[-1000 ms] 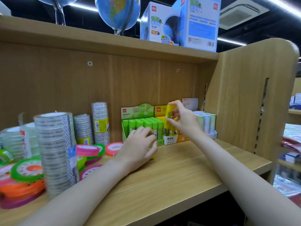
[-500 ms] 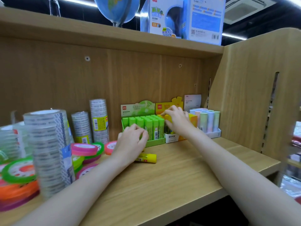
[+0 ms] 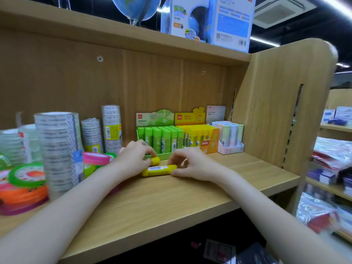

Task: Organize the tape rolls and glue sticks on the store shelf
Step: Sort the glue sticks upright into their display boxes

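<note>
Two yellow glue sticks lie on the wooden shelf [image 3: 171, 199] in front of the display boxes. My right hand [image 3: 192, 164] grips the nearer glue stick [image 3: 158, 170] by its right end. My left hand [image 3: 133, 159] closes on the farther glue stick [image 3: 154, 160], mostly hidden under its fingers. Behind stand a green glue stick box [image 3: 160, 138], a yellow glue stick box [image 3: 198, 137] and a pastel glue stick tray [image 3: 229, 137]. Clear tape stacks [image 3: 57, 149] and coloured tape rolls [image 3: 26, 174] fill the left side.
The shelf's side panel [image 3: 282, 103] closes off the right. An upper shelf [image 3: 114, 37] carries a globe [image 3: 136, 6] and blue boxes [image 3: 207, 20]. Bare shelf board lies in front of my hands. Other shelves with goods [image 3: 331, 168] stand at far right.
My right hand left the yellow box and came down to the loose glue stick on the shelf. My left hand shifted slightly right onto a second yellow stick. The camera moved closer.
</note>
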The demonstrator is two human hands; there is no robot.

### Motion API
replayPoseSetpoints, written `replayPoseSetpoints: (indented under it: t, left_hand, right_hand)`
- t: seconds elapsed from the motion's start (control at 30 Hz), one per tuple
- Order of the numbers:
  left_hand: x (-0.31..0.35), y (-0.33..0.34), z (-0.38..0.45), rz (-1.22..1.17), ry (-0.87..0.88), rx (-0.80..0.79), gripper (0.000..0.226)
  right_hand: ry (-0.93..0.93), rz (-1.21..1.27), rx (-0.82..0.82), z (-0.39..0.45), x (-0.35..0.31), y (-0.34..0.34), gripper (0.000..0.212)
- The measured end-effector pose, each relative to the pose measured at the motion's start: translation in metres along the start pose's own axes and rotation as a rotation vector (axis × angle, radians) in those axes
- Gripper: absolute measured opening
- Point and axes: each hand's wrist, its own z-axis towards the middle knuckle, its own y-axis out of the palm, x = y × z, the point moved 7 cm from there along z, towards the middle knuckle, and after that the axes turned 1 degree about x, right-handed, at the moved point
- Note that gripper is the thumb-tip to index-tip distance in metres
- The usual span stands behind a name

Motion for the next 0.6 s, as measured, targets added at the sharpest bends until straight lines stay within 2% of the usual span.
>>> replayPoseSetpoints:
  t: [0.13, 0.2, 0.33, 0.4, 0.5, 0.53, 0.6]
  left_hand:
    - [-0.004, -0.004, 0.003, 0.029, -0.007, 0.054, 0.022]
    - [-0.004, -0.002, 0.003, 0.009, 0.012, 0.017, 0.023]
    - [0.001, 0.002, 0.001, 0.018, 0.082, -0.030, 0.032]
    - [0.005, -0.002, 0.001, -0.016, 0.114, 0.036, 0.031]
    - [0.010, -0.020, 0.002, -0.182, 0.123, 0.239, 0.027]
    - [0.011, -0.024, 0.002, -0.234, 0.119, 0.292, 0.026]
    - [0.011, -0.024, 0.002, -0.250, 0.103, 0.313, 0.024]
  right_hand:
    - [0.142, -0.201, -0.003, 0.001, 0.041, -0.018, 0.028]
    - [0.134, -0.181, 0.007, 0.002, 0.046, -0.021, 0.032]
    - [0.064, -0.172, 0.027, 0.010, 0.046, -0.015, 0.024]
    - [0.112, -0.032, 0.087, 0.010, 0.051, -0.021, 0.025]
    - [0.166, 0.502, 0.274, 0.004, 0.053, -0.040, 0.029]
    - [0.176, 0.590, 0.316, 0.002, 0.054, -0.044, 0.033]
    - [0.183, 0.587, 0.360, 0.004, 0.055, -0.051, 0.041]
